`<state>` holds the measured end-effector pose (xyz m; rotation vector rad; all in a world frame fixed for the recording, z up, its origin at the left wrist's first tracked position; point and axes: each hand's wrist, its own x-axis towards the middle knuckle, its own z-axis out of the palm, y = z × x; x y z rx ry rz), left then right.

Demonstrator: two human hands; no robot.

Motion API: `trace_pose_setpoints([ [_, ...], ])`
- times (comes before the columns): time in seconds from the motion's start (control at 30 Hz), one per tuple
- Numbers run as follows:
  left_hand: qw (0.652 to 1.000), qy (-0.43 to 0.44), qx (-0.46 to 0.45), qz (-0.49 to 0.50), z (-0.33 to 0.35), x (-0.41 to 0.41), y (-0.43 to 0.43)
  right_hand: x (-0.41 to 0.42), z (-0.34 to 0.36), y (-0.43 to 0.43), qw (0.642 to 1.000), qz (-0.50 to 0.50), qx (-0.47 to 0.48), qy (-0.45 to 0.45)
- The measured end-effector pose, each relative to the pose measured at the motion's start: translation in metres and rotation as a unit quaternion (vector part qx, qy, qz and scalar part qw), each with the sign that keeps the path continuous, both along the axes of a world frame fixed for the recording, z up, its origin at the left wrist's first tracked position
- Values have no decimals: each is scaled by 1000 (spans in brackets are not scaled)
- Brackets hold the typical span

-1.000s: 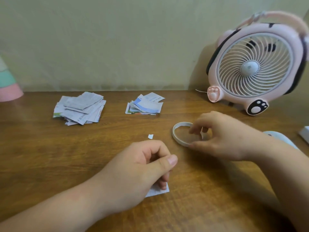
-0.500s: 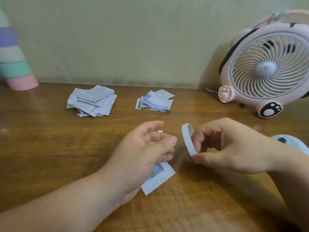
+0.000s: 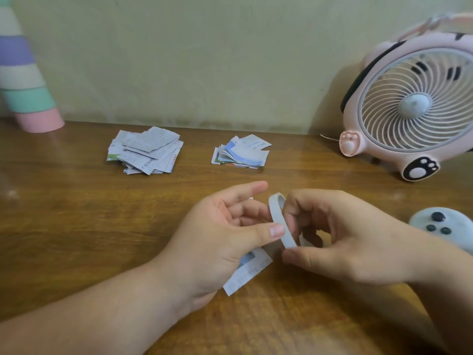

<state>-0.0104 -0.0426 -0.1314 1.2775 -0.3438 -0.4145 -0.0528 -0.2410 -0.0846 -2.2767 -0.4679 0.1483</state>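
Observation:
A white tape ring (image 3: pixel 281 226) is held upright just above the wooden table (image 3: pixel 76 226). My right hand (image 3: pixel 353 237) grips it, fingers curled through and over its top and the thumb under its lower edge. My left hand (image 3: pixel 222 231) meets it from the left: the thumb tip presses on the ring's outer face and the middle fingers reach to its far side, pinching it, while the index finger sticks out straight. A printed paper slip (image 3: pixel 247 275) lies on the table under my left hand.
Two piles of cut paper slips lie farther back, one grey (image 3: pixel 146 151) and one with blue print (image 3: pixel 240 152). A pink fan (image 3: pixel 414 106) stands at the back right, stacked pastel cups (image 3: pixel 25 80) at the back left. A white device with dark buttons (image 3: pixel 440 226) sits at the right.
My right hand lifted the tape ring off the table and stood it on edge. My left hand rose off the paper slip and moved right until its thumb reached the ring.

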Motion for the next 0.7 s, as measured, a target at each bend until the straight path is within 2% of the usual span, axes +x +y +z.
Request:
trace_pose_setpoints([
  [0.1, 1000, -15, 7, -13, 1, 0, 1, 2, -3, -2, 1000, -4, 11, -7],
  [0.53, 998, 46, -39, -17, 5, 1, 4, 4, 0, -4, 974, 64, -158, -151],
  [0.7, 999, 29, -34, -20, 3, 3, 3, 0, 4, -3, 973, 46, -183, -133],
])
